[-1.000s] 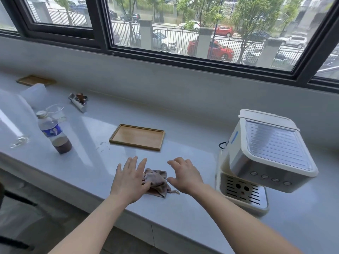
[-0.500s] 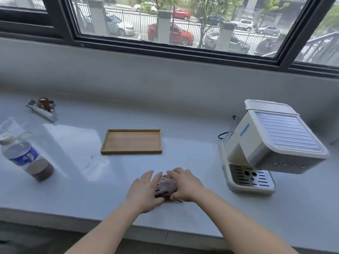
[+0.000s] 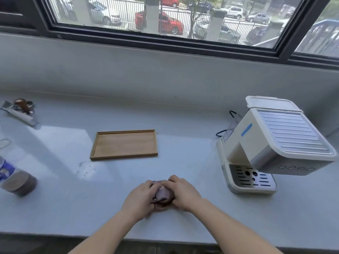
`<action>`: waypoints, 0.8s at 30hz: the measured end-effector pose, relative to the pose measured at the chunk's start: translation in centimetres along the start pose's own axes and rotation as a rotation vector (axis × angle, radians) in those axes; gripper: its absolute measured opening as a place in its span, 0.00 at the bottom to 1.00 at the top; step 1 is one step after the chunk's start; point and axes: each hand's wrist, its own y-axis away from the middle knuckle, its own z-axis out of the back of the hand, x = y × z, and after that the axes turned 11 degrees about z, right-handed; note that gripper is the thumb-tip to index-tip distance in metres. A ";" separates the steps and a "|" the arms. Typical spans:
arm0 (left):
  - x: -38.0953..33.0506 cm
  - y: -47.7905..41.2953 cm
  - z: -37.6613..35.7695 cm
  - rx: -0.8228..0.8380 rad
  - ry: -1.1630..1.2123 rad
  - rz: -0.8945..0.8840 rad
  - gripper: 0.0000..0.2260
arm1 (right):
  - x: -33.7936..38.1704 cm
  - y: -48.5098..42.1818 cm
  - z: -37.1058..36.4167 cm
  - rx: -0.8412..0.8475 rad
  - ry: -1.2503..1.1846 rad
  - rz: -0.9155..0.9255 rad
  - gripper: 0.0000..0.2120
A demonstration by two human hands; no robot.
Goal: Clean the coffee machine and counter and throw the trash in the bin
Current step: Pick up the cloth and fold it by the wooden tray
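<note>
Hands (image 3: 163,197) hide most of the cloth (image 3: 162,194).

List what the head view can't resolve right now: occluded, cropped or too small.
- Cloth: mostly covered by the left hand and right hand; its grip and full shape are hidden.
- Bottle: top cut off by the left edge; label blurred.
- Coffee machine buttons: too small to read.
- Items at the counter's far left: small, blurred, hard to identify.
- Bin: not in view.

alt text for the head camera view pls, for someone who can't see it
Both hands, left hand and right hand, bunch a cloth on a pale counter under a window. A wooden tray lies beyond; a coffee machine stands right, a bottle left.
</note>
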 end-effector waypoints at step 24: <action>7.4 -2.3 10.4 0.023 0.389 0.045 0.17 | 4.5 -8.1 6.4 -0.104 -0.146 0.011 0.21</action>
